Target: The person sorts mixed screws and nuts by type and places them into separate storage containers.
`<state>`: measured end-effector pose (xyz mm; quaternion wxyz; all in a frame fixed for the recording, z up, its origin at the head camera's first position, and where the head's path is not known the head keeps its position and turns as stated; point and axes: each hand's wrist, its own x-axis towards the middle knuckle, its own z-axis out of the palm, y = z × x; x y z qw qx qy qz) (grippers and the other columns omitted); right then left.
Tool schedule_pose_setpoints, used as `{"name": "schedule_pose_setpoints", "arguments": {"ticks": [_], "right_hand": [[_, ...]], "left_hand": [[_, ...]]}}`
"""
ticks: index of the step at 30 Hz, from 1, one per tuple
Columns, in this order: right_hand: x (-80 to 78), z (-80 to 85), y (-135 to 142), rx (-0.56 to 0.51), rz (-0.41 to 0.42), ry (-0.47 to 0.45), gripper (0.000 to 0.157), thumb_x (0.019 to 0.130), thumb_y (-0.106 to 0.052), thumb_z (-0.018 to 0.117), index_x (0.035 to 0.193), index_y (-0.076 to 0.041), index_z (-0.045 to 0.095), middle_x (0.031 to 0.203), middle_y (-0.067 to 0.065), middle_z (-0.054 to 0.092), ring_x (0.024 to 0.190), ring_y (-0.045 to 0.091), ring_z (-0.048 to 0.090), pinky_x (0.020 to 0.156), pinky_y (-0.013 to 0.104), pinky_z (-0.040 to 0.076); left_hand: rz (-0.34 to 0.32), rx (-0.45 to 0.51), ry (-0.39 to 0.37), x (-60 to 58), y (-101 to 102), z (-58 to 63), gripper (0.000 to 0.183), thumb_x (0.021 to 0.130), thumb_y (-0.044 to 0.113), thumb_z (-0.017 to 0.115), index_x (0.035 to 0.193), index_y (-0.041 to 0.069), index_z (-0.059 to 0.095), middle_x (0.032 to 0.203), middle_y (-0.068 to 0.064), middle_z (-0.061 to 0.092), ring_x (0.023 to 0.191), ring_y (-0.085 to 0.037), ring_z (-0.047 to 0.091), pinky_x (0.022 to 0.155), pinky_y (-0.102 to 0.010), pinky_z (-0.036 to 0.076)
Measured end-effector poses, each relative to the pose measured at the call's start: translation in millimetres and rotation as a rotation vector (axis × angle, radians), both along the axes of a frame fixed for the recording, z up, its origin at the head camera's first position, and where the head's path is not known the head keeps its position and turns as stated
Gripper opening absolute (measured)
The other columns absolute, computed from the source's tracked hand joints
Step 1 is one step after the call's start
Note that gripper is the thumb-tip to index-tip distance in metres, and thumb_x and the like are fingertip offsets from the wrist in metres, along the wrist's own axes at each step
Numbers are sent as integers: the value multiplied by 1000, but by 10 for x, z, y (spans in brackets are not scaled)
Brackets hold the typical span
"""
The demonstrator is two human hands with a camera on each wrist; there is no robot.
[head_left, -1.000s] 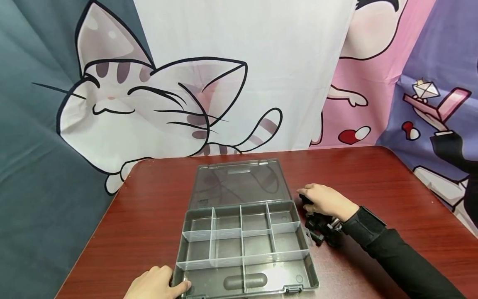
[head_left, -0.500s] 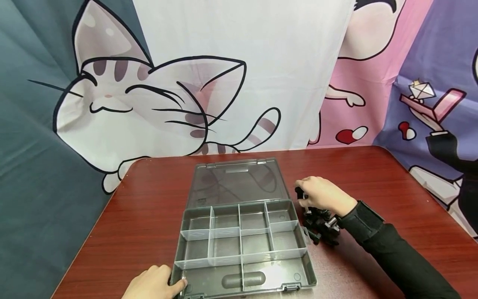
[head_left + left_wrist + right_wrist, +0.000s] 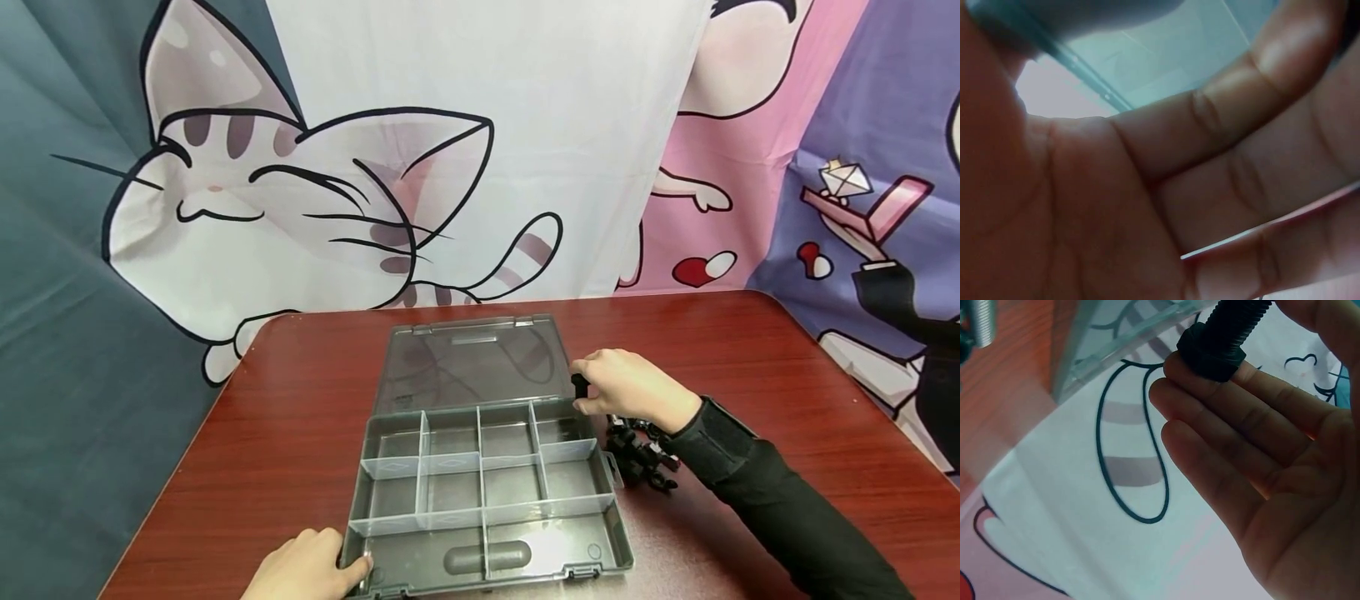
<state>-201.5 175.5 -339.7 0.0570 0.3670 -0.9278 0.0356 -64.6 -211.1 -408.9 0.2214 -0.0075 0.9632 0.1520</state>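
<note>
A black hex bolt (image 3: 1210,353) with a threaded shank is pinched between the thumb and fingers of my right hand (image 3: 630,385). In the head view this hand is over the back right corner of a grey translucent compartment box (image 3: 408,564), near the hinge. My left hand (image 3: 300,568) grips the box's front left corner, thumb over the rim and fingers outside; its palm and curled fingers (image 3: 1166,137) fill the left wrist view. Under and beside the right wrist lies a pile of black and silver bolts (image 3: 637,450), partly hidden by the sleeve.
The box's lid (image 3: 476,367) lies folded back flat behind it. Clear dividers (image 3: 480,514) split the box into small back compartments and two larger front ones. Everything stands on a reddish-brown table (image 3: 247,442). A printed cat curtain (image 3: 480,192) hangs behind the table.
My right hand has lifted the black bolt away from the pile and carried it left to the box's back right corner. The left hand keeps its grip on the front left corner.
</note>
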Motion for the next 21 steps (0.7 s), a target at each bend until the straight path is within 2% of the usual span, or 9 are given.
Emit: {"name": "schedule_pose_setpoints", "arguments": {"ticks": [7, 17, 21], "right_hand": [[15, 50, -164, -13, 21, -19, 33, 72, -29, 74, 95, -7, 64, 71, -3, 57, 57, 5, 51, 58, 31, 47], [14, 117, -335, 14, 46, -12, 37, 73, -31, 73, 98, -5, 64, 82, 4, 63, 70, 17, 60, 62, 35, 49], [22, 150, -397, 24, 61, -15, 36, 74, -32, 72, 98, -6, 64, 83, 4, 63, 73, 17, 61, 63, 35, 49]], "left_hand": [[-25, -14, 48, 5, 0, 6, 43, 77, 43, 65, 59, 9, 45, 56, -5, 42, 49, -20, 41, 49, -38, 34], [-55, -16, 90, -3, 2, 3, 40, 75, 41, 67, 60, 9, 47, 56, -2, 42, 51, -19, 43, 49, -40, 37], [-54, -15, 64, -19, 3, -4, 39, 74, 41, 68, 62, 9, 50, 58, -3, 44, 52, -19, 45, 50, -42, 38]]}}
